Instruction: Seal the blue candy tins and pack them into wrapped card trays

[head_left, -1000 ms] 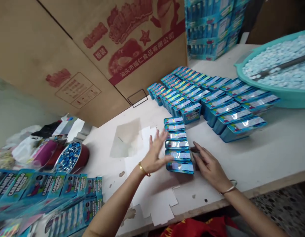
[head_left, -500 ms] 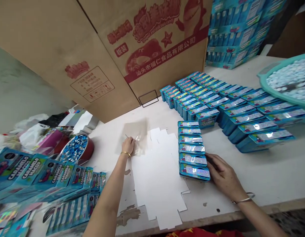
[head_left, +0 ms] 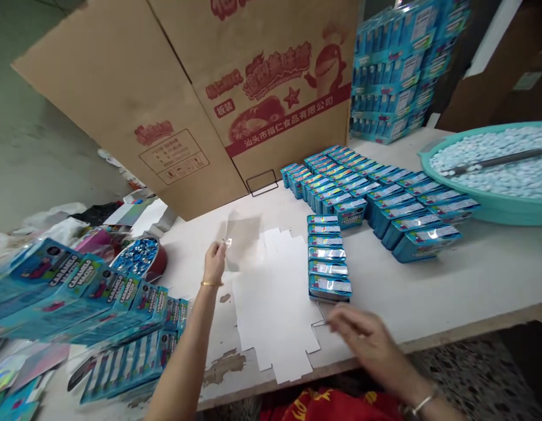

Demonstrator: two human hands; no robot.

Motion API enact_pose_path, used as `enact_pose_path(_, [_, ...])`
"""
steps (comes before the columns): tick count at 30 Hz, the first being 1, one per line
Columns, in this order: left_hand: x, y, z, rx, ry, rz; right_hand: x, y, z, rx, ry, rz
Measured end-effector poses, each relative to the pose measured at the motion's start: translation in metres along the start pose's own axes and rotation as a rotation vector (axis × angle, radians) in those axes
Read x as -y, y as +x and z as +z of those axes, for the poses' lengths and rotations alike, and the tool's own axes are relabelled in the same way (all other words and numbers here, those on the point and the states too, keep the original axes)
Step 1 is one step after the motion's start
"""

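Note:
My left hand [head_left: 215,262] pinches the edge of a clear plastic bag [head_left: 244,235], lifting that side while the rest lies on the table. White die-cut card sheets [head_left: 275,310] lie flat beside it. Over the table's near edge, my right hand [head_left: 362,336] is blurred by motion and apart from the boxes; its fingers look slightly curled, and I see nothing in them. In front of it stands a short row of small blue candy boxes [head_left: 327,269] with shiny strips along their tops.
A tall brown carton [head_left: 187,117] rises behind. Many blue boxes [head_left: 385,204] stand in rows at right, near a teal basin [head_left: 485,202] of pale candies with a dark scoop or blade. Wrapped boxes [head_left: 121,298] and a red bowl [head_left: 159,260] of blue-wrapped pieces are at left.
My right hand has left the side of the box row and moved toward the near edge. My left hand has drawn the bag's edge up and slightly left. The view has shifted.

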State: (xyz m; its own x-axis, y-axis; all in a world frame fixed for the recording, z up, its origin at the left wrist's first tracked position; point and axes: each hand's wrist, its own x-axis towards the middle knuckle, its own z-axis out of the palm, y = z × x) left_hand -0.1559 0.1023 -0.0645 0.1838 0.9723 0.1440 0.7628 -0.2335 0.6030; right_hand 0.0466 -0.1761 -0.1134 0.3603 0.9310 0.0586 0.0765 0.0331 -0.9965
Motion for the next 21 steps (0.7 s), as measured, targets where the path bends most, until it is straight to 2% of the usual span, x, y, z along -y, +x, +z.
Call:
enact_pose_path(1, [-0.007,-0.023,0.001,-0.006,-0.056,0.019,0.010,-0.007,0.015,0.096,0.018,0.073])
enact_pose_path(3, [-0.021,-0.073,0.006,-0.031,-0.234,0.070,0.019,-0.013,0.046,0.139,0.095,0.234])
enact_pose_path(6, [-0.033,-0.141,0.017,-0.061,-0.215,0.131,0.010,-0.011,0.078,0.027,0.230,0.353])
enact_pose_path(9, [-0.036,-0.182,0.021,-0.129,-0.073,0.200,-0.002,-0.007,0.087,-0.116,0.257,0.274])
enact_pose_path(11, [-0.035,-0.194,0.021,-0.168,-0.035,0.238,-0.002,-0.008,0.085,-0.145,0.281,0.228])
enact_pose_path(13, [-0.033,-0.200,0.020,-0.184,-0.048,0.250,0.004,-0.012,0.085,-0.109,0.406,0.259])
enact_pose_path(17, [-0.030,-0.205,0.024,-0.178,-0.244,0.142,0.014,-0.024,0.092,-0.010,0.672,0.364])
enact_pose_path(21, [-0.027,-0.212,0.023,-0.106,-0.363,0.087,0.015,-0.027,0.091,-0.051,0.426,0.240])
